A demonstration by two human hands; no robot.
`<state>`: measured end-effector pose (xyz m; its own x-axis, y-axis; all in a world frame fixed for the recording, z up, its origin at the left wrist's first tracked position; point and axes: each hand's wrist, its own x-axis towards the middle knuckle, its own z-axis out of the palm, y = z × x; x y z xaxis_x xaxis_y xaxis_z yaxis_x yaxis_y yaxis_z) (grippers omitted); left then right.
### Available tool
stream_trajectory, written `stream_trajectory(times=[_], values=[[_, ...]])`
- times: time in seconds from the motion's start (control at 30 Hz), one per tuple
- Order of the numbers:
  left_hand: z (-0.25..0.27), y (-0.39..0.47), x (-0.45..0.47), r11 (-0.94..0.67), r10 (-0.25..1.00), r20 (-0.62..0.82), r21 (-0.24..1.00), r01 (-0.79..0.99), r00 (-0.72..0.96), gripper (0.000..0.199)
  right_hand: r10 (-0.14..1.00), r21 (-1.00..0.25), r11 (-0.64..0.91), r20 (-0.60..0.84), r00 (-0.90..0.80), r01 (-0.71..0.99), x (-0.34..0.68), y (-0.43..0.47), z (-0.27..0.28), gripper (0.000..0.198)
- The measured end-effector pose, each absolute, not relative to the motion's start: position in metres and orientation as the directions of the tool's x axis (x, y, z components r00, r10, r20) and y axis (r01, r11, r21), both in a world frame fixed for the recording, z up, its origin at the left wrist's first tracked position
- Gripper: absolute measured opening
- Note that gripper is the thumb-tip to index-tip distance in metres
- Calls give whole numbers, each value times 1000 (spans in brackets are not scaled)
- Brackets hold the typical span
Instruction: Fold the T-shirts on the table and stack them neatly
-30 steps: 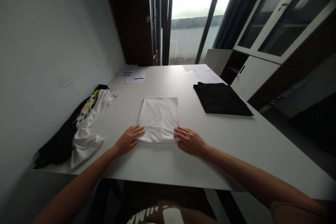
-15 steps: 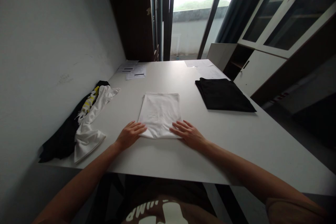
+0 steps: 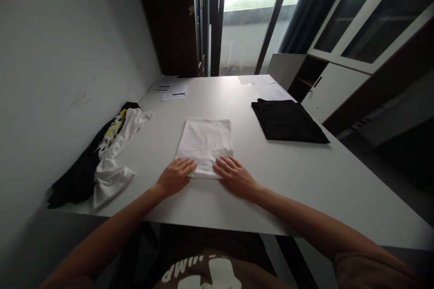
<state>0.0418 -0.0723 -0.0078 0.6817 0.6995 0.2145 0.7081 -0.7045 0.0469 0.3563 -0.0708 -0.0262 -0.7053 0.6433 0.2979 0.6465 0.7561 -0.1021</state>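
A white cloth garment (image 3: pixel 207 140), folded into a near rectangle, lies flat on the white table (image 3: pixel 224 207) in front of me. My left hand (image 3: pixel 176 175) rests palm down on its near left corner, fingers stretched out and lying flat. On the near right corner lies my right hand (image 3: pixel 234 175), also flat with its fingers extended. Slight wrinkles show in the fabric between the two hands. What kind of garment it is, I cannot tell from the folded shape.
Along the wall at left lie a crumpled white garment (image 3: pixel 111 171) and a black one (image 3: pixel 76 180) with yellow print. A folded black cloth (image 3: pixel 290 119) lies at right. Papers (image 3: pixel 175 89) and more sheets (image 3: pixel 267 88) lie at the far edge. White cabinets (image 3: pixel 339 83) stand beyond.
Both hands have slid inward over the near edge of the white garment, closer to each other. The garment itself stays in about the same place.
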Motion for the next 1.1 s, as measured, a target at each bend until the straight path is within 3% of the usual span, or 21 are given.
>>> stream_trajectory(times=[0.33, 0.47, 0.6, 0.83, 1.0, 1.1], values=[[-22, -64, 57, -736, 671, 166, 29, 676, 723, 55, 619, -137, 784, 245, -746, 606, 344, -62, -33, 63], [-18, -75, 34, -752, 659, 117, 79, 654, 743, 56, 618, -190, 786, 257, -743, 588, 363, -67, -34, 54], [-8, -83, 28, -794, 603, 47, 138, 592, 797, 63, 594, -234, 804, 254, -763, 547, 368, -72, -29, 59], [3, -84, 41, -848, 512, 49, 191, 495, 858, 71, 440, -296, 877, 181, -879, 378, 368, -75, -18, 62], [6, -81, 41, -851, 484, 58, 267, 453, 873, 56, 419, -346, 876, 202, -885, 335, 378, -76, -11, 56], [5, -77, 46, -839, 501, 75, 289, 462, 862, 57, 430, -347, 874, 225, -874, 341, 371, -76, -13, 59]])
